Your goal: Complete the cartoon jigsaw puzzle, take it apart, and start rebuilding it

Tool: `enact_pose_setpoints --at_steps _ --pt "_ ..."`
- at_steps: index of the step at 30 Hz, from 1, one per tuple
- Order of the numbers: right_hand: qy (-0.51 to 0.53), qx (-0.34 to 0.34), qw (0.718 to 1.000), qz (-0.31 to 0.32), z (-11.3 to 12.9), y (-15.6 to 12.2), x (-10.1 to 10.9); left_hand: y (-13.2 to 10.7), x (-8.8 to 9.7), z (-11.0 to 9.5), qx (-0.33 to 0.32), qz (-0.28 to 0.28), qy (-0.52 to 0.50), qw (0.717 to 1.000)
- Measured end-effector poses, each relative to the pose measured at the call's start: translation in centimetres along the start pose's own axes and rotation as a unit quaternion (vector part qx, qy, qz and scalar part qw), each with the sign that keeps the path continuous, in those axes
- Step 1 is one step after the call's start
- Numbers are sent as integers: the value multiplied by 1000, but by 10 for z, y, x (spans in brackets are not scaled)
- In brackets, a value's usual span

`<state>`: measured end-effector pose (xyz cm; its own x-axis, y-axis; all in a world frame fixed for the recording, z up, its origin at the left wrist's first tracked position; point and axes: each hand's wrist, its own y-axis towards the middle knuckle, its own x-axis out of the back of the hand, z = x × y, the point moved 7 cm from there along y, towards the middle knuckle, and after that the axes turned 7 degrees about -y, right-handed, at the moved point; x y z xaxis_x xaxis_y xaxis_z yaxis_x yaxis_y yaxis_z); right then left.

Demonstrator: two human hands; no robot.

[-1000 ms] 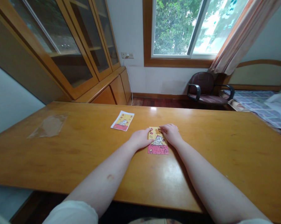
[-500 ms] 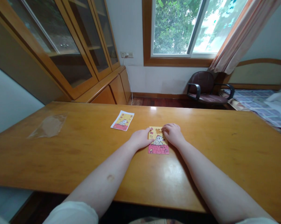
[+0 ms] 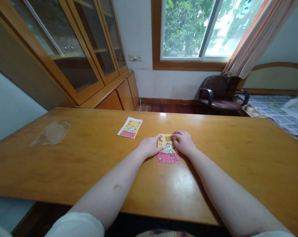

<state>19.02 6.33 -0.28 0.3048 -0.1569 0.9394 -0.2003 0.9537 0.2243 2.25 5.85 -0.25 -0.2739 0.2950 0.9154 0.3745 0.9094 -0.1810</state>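
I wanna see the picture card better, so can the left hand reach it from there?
Probably yes. The picture card lies a little beyond the left hand and to its left, with nothing visible between them. The hand would have to leave the puzzle's left edge, though.

Puzzle between hands, card behind and left

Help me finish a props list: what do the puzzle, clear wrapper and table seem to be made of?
Puzzle: probably printed card, matte-looking; thin interlocking pieces, no obvious glare.
Clear wrapper: likely thin plastic film, somewhat glossy; creased and see-through.
Table: wood or wood veneer, apparently varnished; brown streaks and bright glare show.
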Motion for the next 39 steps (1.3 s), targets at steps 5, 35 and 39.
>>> enact_pose_setpoints --at_steps 5,35,39 --pt "-8 2 1000 5 0 0 -2 0 0 0 -5 -2 -3 1000" --pt "-241 -199 940 138 -37 -15 32 -2 1 0 7 14 -12 1000" --pt "-221 -181 948 143 -32 -13 26 -3 3 -1 5 10 -14 1000"
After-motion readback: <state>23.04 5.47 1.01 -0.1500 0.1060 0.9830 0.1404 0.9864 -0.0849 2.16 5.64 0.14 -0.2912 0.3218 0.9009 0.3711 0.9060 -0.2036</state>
